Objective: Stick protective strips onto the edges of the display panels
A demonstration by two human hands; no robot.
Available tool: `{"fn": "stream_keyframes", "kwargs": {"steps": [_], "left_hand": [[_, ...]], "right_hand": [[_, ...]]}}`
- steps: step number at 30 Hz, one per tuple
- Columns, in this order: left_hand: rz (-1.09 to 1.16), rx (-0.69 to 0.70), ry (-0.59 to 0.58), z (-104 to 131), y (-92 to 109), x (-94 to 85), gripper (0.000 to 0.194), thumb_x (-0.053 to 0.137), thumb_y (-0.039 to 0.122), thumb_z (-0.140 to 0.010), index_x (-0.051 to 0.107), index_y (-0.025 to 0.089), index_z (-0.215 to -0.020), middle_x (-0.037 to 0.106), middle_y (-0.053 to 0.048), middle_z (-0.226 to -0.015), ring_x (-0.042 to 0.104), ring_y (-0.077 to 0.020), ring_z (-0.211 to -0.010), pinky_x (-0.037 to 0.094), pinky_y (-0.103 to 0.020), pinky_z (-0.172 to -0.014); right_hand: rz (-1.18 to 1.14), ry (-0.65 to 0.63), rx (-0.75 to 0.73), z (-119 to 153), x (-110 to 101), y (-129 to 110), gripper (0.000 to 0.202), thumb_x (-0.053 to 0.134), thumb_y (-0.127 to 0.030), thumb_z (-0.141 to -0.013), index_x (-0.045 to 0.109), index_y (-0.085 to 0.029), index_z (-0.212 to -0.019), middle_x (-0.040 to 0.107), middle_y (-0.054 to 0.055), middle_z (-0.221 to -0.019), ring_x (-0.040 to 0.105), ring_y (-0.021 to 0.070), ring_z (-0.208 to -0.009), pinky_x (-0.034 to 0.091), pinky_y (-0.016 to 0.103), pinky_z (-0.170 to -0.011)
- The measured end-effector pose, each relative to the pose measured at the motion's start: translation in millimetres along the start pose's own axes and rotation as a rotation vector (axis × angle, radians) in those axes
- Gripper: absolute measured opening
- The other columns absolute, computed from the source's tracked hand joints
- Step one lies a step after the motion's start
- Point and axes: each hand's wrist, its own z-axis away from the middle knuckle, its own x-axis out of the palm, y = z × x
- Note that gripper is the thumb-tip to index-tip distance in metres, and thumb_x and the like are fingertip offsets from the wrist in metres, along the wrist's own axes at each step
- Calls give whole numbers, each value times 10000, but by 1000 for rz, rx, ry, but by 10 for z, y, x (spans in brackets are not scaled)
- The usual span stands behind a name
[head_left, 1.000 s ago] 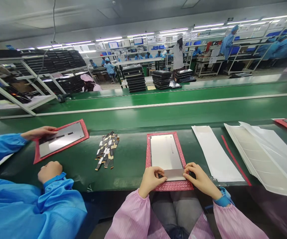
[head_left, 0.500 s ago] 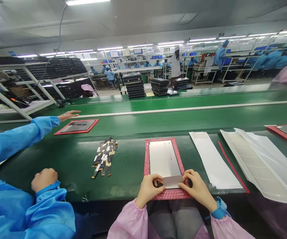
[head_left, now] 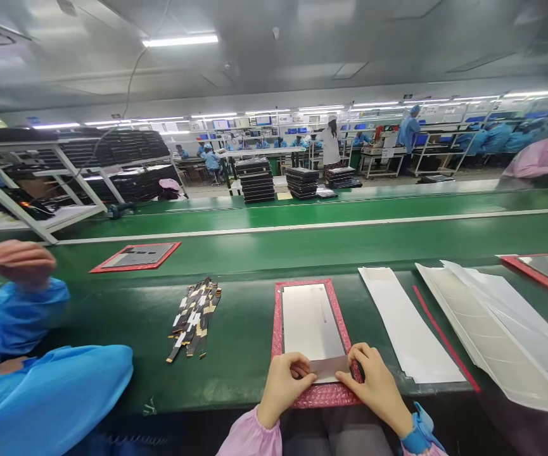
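Note:
A flat silver panel [head_left: 312, 320] lies on a pink bubble-wrap sheet [head_left: 279, 326] at the bench edge in front of me. Across the panel's near end runs a grey-brown strip [head_left: 329, 367], held at its two ends. My left hand [head_left: 286, 383] pinches the left end between thumb and fingers. The other end is pinched by my right hand [head_left: 373, 385], which has a blue band on the wrist. Whether the strip's underside touches the panel, I cannot tell. Left of the panel lies a pile of black, white and gold flex cables [head_left: 195, 318].
White sheets [head_left: 409, 326], a red strip [head_left: 445, 339] and translucent backing sheets [head_left: 487, 329] lie to the right. Another panel in a red surround [head_left: 135, 256] sits on the green belt [head_left: 235, 250]. A co-worker's blue sleeve [head_left: 40, 386] is close on the left.
My view has tilted up, so the bench sits lower in it. Both hands still pinch the strip over the panel's near end. The co-worker's outstretched arm has drawn back from the belt.

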Motion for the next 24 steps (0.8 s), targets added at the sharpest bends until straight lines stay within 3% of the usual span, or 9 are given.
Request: {"fn": "stream_keyframes", "kwargs": {"steps": [8, 14, 19, 24], "left_hand": [[114, -50, -36, -3, -40, 9, 163, 656, 244, -589, 598, 133, -693, 646, -31, -668, 606, -129, -593, 438, -177, -504], [145, -67, -67, -2, -53, 12, 192, 671, 246, -577, 594, 125, -704, 644, -41, -655, 608, -140, -598, 446, -185, -512], [103, -20, -32, 18, -55, 25, 160, 638, 268, -626, 601, 130, -699, 636, -34, -646, 590, -122, -590, 432, -179, -519], [85, -3, -35, 24, -36, 24, 148, 629, 266, -638, 601, 136, -705, 632, -23, -654, 581, -116, -594, 424, -175, -521]], "right_hand": [[3, -3, -7, -5, 18, 3, 212, 533, -419, -722, 441, -228, -709, 494, 18, -848, 478, 187, -785, 411, 312, -684], [-33, -18, 12, -7, 15, 29, 278, 551, -394, -706, 471, -251, -931, 507, 16, -949, 473, 200, -875, 411, 318, -736], [-126, -64, -62, -59, 11, 23, 383, 550, -318, -708, 444, -260, -1072, 483, 26, -1055, 447, 193, -977, 379, 313, -833], [-152, -95, -103, -99, -1, -35, 370, 538, -296, -708, 470, -268, -1070, 478, 32, -1080, 434, 203, -1009, 367, 323, -850]]}}
